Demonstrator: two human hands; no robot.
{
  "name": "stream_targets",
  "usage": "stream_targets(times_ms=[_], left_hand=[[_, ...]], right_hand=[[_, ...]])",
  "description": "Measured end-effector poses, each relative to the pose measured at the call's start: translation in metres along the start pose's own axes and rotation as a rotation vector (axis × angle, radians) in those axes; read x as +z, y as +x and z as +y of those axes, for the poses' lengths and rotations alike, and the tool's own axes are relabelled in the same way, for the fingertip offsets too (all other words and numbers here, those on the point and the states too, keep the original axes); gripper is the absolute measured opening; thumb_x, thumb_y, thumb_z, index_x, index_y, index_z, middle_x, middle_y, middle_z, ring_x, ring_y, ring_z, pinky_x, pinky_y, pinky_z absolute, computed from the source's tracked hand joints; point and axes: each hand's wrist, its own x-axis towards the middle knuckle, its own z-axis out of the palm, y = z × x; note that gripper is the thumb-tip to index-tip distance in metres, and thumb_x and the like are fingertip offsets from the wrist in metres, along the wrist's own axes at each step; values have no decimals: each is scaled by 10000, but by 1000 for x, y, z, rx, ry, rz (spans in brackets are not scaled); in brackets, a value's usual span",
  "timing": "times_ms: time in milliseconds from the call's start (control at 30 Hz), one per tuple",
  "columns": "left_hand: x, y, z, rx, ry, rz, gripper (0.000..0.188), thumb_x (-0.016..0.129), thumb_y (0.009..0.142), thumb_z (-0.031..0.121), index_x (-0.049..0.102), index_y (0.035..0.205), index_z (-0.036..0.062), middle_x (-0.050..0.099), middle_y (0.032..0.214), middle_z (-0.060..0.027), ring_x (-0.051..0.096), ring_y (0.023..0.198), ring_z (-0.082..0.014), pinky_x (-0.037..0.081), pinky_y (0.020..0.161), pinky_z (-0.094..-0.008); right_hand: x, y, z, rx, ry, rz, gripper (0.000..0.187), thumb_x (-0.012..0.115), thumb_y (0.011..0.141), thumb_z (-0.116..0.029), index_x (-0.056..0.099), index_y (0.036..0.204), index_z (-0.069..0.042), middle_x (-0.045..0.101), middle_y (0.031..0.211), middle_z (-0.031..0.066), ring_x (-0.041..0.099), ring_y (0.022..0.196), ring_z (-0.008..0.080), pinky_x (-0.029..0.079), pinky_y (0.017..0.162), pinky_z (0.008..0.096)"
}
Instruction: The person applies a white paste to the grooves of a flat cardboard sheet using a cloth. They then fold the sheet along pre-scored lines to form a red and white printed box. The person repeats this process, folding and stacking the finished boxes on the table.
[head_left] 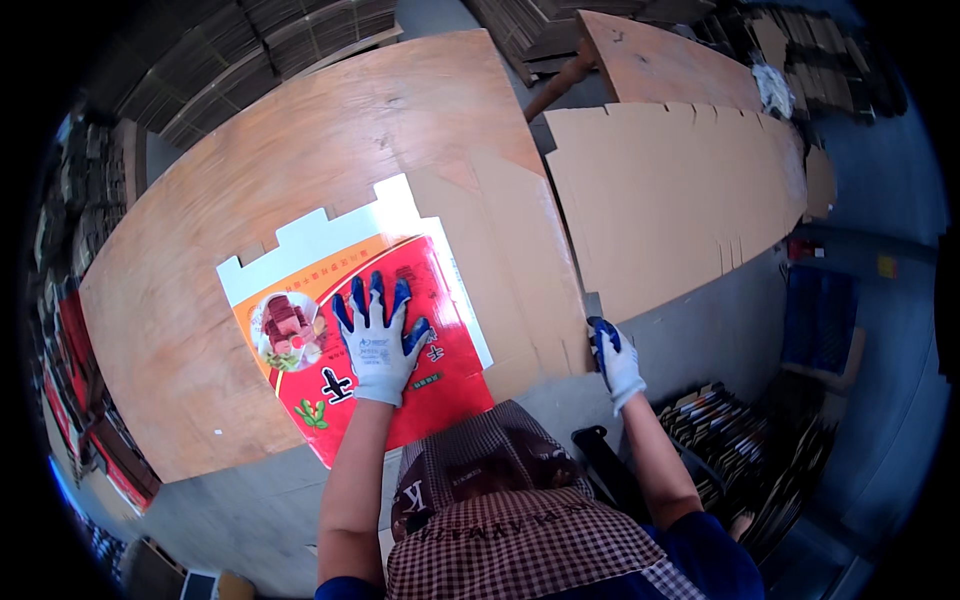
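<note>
Big wooden table (190, 230), smooth orange-brown top with worn patches, on a grey floor. Bundled flat cardboard stacks (240, 65) beyond the table's far edge; large brown cardboard panel (680, 190), notched on its far side, right of the table; blue crate (820, 310) farther right of it. Plain matte brown cardboard (505, 250) along the table's right part. Glossy printed carton sheet (450, 310), red and orange with white tabbed edges, flat on the table's near half. Person wears a checked apron at the table's near edge. Left hand (376, 345), in a white-and-blue glove, fingers spread, palm down on the carton sheet. Right hand (613, 362), gloved alike, fingers bent by the table's right edge; can't tell if gripping.
</note>
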Motion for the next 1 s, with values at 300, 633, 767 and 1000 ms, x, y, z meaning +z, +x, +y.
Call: stream_targets(times_ms=[300,633,767,1000], left_hand=[[12,58,20,33,-119,71,252,706,870,325,724,1010,116,584,1106,-147,547,1110,-373,402,971,-538],[10,71,7,132,-226,257,217,733,831,243,737,983,86,548,1329,-171,412,1389,-407,279,1158,-613],[10,71,4,127,-234,246,240,720,835,224,725,1029,84,554,1320,-170,425,1383,-404,287,1153,-617],[9,72,3,103,-249,230,320,701,837,199,670,1135,87,547,1330,-164,441,1367,-411,304,1145,-620]], right_hand=[[21,-25,-126,-606,-282,-292,397,523,950,-148,629,1295,15,705,992,222,706,942,353,529,928,377],[153,65,-207,-1028,-141,-227,503,510,994,-306,543,1423,-44,446,1540,181,340,1472,375,249,1217,460],[170,81,-223,-1175,-433,-243,537,553,956,-342,543,1447,-122,434,1556,142,268,1498,387,137,1240,523],[181,82,-221,-1226,-539,-170,521,618,904,-308,587,1396,-140,471,1522,106,280,1481,408,128,1233,565]])
